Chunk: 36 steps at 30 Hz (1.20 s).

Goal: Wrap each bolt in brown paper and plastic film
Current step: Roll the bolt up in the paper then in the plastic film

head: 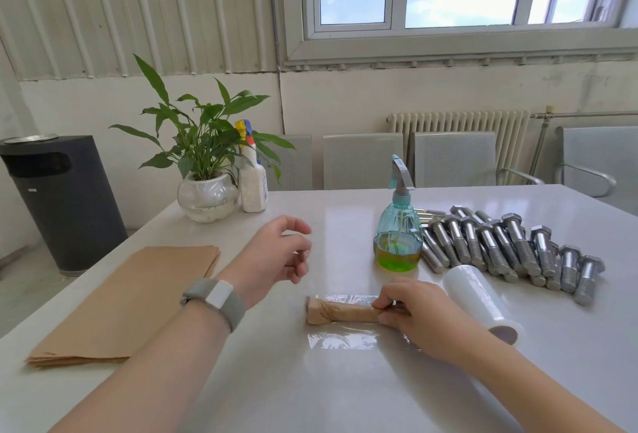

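Note:
A bolt wrapped in brown paper (340, 312) lies on a sheet of clear plastic film (341, 340) near the table's front middle. My right hand (417, 312) grips the bolt's right end, fingers curled over it. Above and left of the bolt, my left hand (276, 253) hovers over the table with loosely curled fingers and holds nothing. The roll of plastic film (480, 301) lies just right of my right hand. A stack of brown paper sheets (127, 301) sits at the left. Several bare steel bolts (500, 249) are piled at the right.
A teal spray bottle (398, 225) with green liquid stands behind the wrapped bolt. At the table's far left corner stand a potted plant in a glass bowl (207, 196) and a white spray bottle (254, 184). Metal chairs (452, 160) line the far edge.

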{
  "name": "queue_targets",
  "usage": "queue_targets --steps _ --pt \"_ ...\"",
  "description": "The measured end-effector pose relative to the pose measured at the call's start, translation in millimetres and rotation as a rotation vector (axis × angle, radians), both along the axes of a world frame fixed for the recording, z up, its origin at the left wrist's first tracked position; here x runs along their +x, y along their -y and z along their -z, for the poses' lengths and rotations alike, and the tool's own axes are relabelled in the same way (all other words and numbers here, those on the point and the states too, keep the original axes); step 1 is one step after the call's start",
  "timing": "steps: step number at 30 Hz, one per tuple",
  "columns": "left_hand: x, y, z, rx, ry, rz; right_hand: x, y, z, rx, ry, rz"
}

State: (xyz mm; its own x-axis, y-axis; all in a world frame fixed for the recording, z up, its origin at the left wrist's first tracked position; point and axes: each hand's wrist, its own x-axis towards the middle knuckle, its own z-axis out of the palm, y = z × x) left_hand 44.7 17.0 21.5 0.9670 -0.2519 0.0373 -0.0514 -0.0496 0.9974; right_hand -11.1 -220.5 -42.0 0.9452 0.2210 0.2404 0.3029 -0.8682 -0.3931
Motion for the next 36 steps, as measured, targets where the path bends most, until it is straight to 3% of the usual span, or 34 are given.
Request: queue_targets --steps 2,8,14,25,29,36 --pt "-3 28 7 0.058 0.038 0.11 0 1 0 0.012 -0.007 -0.005" --pt "-7 72 41 0.496 0.115 0.319 1 0 0 0.018 0.004 -0.042" --pt "-2 74 44 0.507 0.06 0.313 0 0 1 0.01 0.042 -0.03" --pt "1 77 43 0.716 0.177 0.37 -6 -1 -1 0.05 0.064 -0.025" --pt "4 75 44 0.685 0.156 0.353 -7 -1 1 0.021 0.1 -0.037" --pt "-1 72 42 0.466 0.05 0.257 -5 -2 1 -0.07 0.099 -0.021"
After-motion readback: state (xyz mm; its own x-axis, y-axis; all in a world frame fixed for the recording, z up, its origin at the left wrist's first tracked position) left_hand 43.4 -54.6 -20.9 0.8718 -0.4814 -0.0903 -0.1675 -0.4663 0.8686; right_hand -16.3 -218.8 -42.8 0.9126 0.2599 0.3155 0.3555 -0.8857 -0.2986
